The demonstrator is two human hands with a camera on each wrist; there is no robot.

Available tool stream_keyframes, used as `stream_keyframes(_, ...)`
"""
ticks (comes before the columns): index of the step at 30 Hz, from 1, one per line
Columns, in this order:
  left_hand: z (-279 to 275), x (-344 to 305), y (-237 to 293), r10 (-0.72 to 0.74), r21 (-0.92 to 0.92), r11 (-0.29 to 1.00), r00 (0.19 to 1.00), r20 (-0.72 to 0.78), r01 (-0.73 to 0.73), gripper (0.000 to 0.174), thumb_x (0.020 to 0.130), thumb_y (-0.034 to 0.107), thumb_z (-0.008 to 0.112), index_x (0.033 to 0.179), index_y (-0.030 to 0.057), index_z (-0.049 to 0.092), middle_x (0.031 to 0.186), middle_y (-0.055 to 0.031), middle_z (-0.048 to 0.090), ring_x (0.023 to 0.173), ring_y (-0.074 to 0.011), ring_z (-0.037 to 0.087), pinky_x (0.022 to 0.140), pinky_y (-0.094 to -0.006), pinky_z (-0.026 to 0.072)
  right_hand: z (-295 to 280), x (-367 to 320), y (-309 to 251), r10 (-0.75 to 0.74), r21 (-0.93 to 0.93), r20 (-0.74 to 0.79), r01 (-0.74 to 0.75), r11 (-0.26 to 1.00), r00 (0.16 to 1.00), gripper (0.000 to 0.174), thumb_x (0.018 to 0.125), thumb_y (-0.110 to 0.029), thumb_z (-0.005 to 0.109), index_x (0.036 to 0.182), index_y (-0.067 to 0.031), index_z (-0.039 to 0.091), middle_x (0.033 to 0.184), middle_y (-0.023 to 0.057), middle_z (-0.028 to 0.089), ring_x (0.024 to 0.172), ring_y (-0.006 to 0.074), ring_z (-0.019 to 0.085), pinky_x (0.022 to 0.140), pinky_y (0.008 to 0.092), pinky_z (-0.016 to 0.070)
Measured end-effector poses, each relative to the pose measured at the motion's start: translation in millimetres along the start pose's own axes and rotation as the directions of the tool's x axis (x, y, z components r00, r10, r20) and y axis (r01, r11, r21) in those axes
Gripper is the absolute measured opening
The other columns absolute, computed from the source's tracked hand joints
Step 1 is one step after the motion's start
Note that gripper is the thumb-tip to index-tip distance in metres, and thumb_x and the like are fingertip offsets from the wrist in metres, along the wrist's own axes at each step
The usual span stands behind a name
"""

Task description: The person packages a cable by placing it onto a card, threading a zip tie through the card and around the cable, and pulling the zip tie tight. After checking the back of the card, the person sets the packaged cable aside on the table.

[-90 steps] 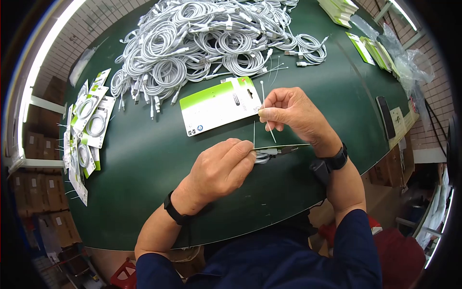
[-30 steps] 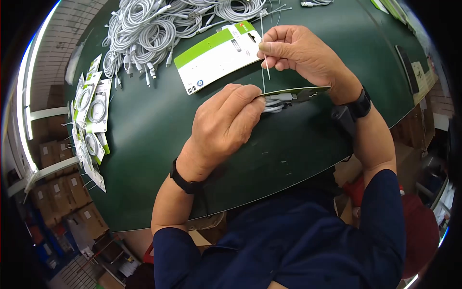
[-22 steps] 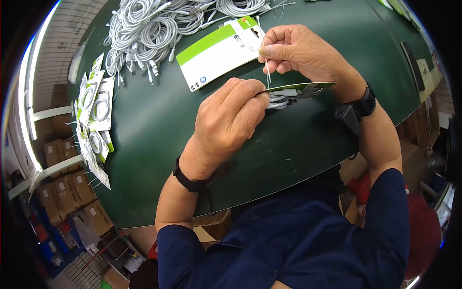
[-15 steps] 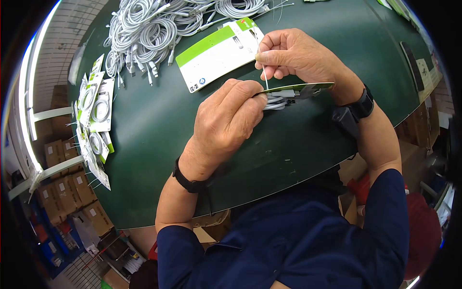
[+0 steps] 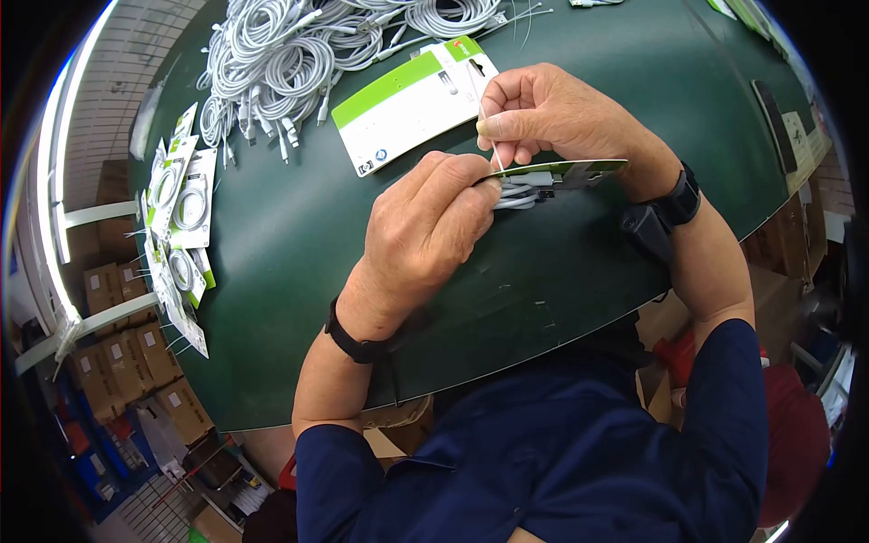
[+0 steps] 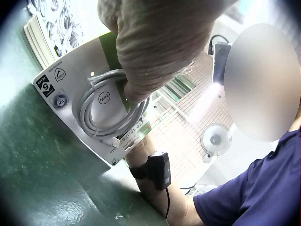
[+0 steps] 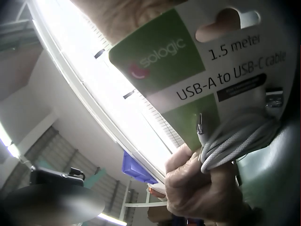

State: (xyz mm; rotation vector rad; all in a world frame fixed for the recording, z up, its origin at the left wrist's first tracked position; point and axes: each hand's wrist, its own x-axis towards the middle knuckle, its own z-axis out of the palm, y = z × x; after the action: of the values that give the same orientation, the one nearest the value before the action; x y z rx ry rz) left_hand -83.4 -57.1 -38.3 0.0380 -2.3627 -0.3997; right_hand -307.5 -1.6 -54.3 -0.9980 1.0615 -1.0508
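In the head view my left hand (image 5: 425,217) grips a cardboard packaging card (image 5: 579,166), held edge-on, with a coiled grey-white cable (image 5: 518,192) on its near side. The left wrist view shows the coil (image 6: 89,113) lying against the printed face of the card (image 6: 51,89). Thumb and forefinger of my right hand (image 5: 561,113) pinch a thin white tie (image 5: 497,156) just above the card's far side. "USB-A to USB-C cable" is printed on the card (image 7: 160,66) in the right wrist view, where my left hand (image 7: 202,188) holds it below the coil.
Beyond my hands a green-and-white card (image 5: 398,113) lies flat on the green table (image 5: 299,235). A large heap of coiled cables (image 5: 290,63) lies at the back. Carded cables (image 5: 190,208) are piled at the left edge, and a dark phone-like object (image 5: 774,127) lies at the right.
My right hand has moved down and slightly left, closer to the card, with the tie now tilted. Since the oldest frame the head view has also shifted. My left hand keeps its grip.
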Motion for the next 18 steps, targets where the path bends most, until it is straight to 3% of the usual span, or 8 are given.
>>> stream_keyframes(6,-5.6,0.5,-0.6,0.001,-0.035,0.999,1.0,0.026,-0.001,0.03,0.065,-0.008,0.081,0.091,-0.0022,0.067,0.094,-0.0138,0.069,0.079,-0.0297,0.07,0.068,-0.0371,0.0582,-1.3,0.0,-0.6,0.009,0.126,0.172,-0.031,0.992,0.985,0.008,0.091,-0.006,0.073,0.092,-0.0003,0.067,0.088,0.0056,0.072,0.079,0.0093,0.067,0.07,0.0238,0.0533)
stream_keyframes(7,-6.3,0.5,-0.6,0.0,-0.029,1.0,1.0,0.029,0.0,0.03,0.065,-0.008,0.081,0.091,-0.0024,0.067,0.095,-0.014,0.069,0.079,-0.0296,0.07,0.067,-0.0368,0.0583,-1.3,0.2,-3.7,-0.028,0.014,0.177,0.026,1.0,0.984,0.009,0.09,-0.007,0.074,0.093,-0.0001,0.068,0.086,0.0051,0.072,0.077,0.0093,0.067,0.069,0.0241,0.0529)
stream_keyframes(8,-6.6,1.5,0.4,-0.006,-0.029,1.0,0.999,0.036,0.007,0.03,0.066,-0.008,0.081,0.091,-0.0027,0.067,0.096,-0.0143,0.069,0.079,-0.0296,0.07,0.067,-0.0364,0.0584,-2.3,0.1,-7.1,0.043,0.002,0.161,-0.044,0.999,0.986,0.01,0.089,-0.006,0.075,0.092,-0.0003,0.068,0.085,0.0048,0.071,0.076,0.0098,0.067,0.068,0.024,0.0531)
stream_keyframes(10,-8.0,3.1,4.5,-0.024,-0.021,0.999,0.998,0.052,0.025,0.028,0.067,-0.007,0.081,0.091,-0.0029,0.067,0.098,-0.0143,0.069,0.079,-0.0288,0.07,0.067,-0.0357,0.0586,0.5,-0.4,-8.1,0.007,0.066,0.142,-0.017,0.998,0.99,0.012,0.091,-0.008,0.074,0.097,-0.0002,0.067,0.084,0.0047,0.071,0.073,0.0091,0.067,0.066,0.0235,0.054)
stream_keyframes(15,-8.6,2.3,5.9,-0.036,0.003,0.999,0.996,0.081,0.036,0.024,0.069,-0.003,0.08,0.09,-0.0033,0.068,0.1,-0.0141,0.069,0.078,-0.0268,0.07,0.066,-0.0345,0.0589,1.0,-2.0,-11.7,0.116,0.145,0.064,-0.124,0.982,0.991,0.021,0.098,-0.021,0.07,0.101,-0.0001,0.072,0.084,0.0041,0.072,0.073,0.0073,0.065,0.066,0.0222,0.0528)
stream_keyframes(18,-7.1,2.4,6.4,-0.024,0.027,0.999,0.996,0.084,0.022,0.023,0.07,-0.002,0.08,0.09,-0.0032,0.068,0.1,-0.0133,0.069,0.077,-0.0257,0.07,0.065,-0.0341,0.0591,1.0,-3.6,-14.7,0.088,-0.083,0.143,-0.077,0.994,0.986,0.024,0.097,-0.021,0.071,0.1,0.0019,0.076,0.086,0.0041,0.073,0.073,0.0071,0.064,0.066,0.022,0.0525)
